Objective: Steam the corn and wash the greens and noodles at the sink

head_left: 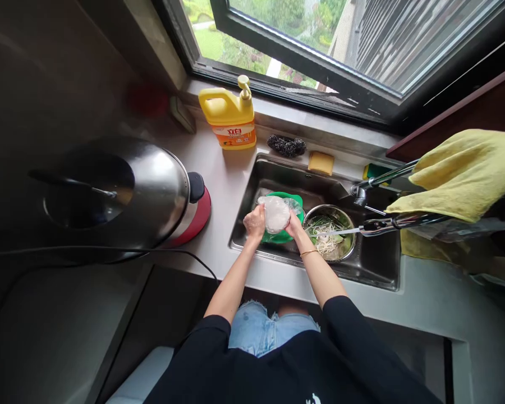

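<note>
Between my two hands is a clear plastic bag (276,214) with a pale white, rounded mass inside; what the mass is I cannot make out. My left hand (255,222) is closed on the bag's left edge. On the other side my right hand (293,224) grips the bag's lower right edge. Directly beneath lies a green plastic basin (281,238) in the sink, partly covered by the bag and hands. Right of it, a round metal bowl (350,251) holds white sprouts (326,238) and some green leaves, with water running from the faucet (379,225) over them.
The steel sink (376,269) is set in a pale counter (212,210). Behind it sit a yellow detergent bottle (233,126), a dark scouring pad (287,146) and a sponge (321,163). A yellow cloth (467,174) hangs over the faucet. At left stands a large metal appliance (160,185).
</note>
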Demonstrator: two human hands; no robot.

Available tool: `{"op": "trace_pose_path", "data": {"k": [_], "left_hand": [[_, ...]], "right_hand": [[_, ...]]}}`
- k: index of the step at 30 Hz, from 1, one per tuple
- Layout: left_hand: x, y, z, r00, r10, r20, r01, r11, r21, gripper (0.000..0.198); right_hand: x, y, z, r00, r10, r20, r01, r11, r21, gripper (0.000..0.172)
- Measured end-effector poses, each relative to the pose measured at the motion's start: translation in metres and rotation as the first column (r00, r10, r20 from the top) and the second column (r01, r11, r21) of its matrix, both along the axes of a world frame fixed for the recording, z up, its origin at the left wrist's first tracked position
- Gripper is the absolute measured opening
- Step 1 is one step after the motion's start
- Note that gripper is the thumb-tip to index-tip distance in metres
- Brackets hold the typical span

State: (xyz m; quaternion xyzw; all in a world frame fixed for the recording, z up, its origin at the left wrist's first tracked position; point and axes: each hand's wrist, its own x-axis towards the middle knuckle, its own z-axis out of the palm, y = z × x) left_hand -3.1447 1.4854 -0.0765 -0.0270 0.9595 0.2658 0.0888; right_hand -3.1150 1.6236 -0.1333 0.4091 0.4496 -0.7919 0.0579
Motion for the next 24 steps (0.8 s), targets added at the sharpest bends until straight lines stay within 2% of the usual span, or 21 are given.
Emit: {"op": "trace_pose_path", "data": {"k": [5, 8, 10, 14, 17, 19, 21, 22, 24], "left_hand": [[-0.004, 0.01, 0.015, 0.976, -0.125, -0.18, 0.123, 0.992, -0.02, 0.043], [-0.009, 0.014, 0.022, 0.934, -0.155, -0.322, 0.179, 0.983, 0.045, 0.046], [-0.014, 0.018, 0.03, 0.899, -0.161, -0.407, 0.219, 0.971, 0.099, 0.049], [-0.024, 0.027, 0.061, 0.858, -0.114, -0.501, 0.263, 0.935, 0.239, 0.052], [-0.029, 0.036, 0.096, 0.872, -0.121, -0.475, 0.332, 0.858, 0.391, 0.056], [-0.031, 0.041, 0.116, 0.891, -0.199, -0.407, 0.398, 0.774, 0.492, 0.059], [-0.034, 0.043, 0.128, 0.899, -0.296, -0.322, 0.434, 0.703, 0.564, 0.06], [-0.037, 0.041, 0.128, 0.904, -0.321, -0.282, 0.427, 0.69, 0.585, 0.06], [-0.043, 0.033, 0.118, 0.938, -0.272, -0.215, 0.346, 0.729, 0.59, 0.058]], "right_hand": [[0.006, 0.012, -0.01, 0.988, 0.027, 0.152, -0.044, 0.993, 0.108, 0.032], [0.016, 0.028, -0.003, 0.975, 0.064, 0.211, -0.1, 0.981, 0.165, 0.04], [0.023, 0.037, 0.006, 0.968, 0.135, 0.212, -0.177, 0.965, 0.193, 0.05], [0.032, 0.044, 0.034, 0.904, 0.425, 0.048, -0.422, 0.869, 0.257, 0.077], [0.03, 0.037, 0.06, 0.808, 0.564, -0.168, -0.501, 0.809, 0.308, 0.102], [0.023, 0.031, 0.074, 0.77, 0.583, -0.258, -0.492, 0.801, 0.342, 0.096], [0.014, 0.025, 0.085, 0.82, 0.509, -0.26, -0.409, 0.84, 0.356, 0.071], [0.011, 0.023, 0.088, 0.86, 0.448, -0.242, -0.353, 0.867, 0.351, 0.056], [0.013, 0.022, 0.091, 0.927, 0.316, -0.2, -0.249, 0.921, 0.3, 0.036]]}}
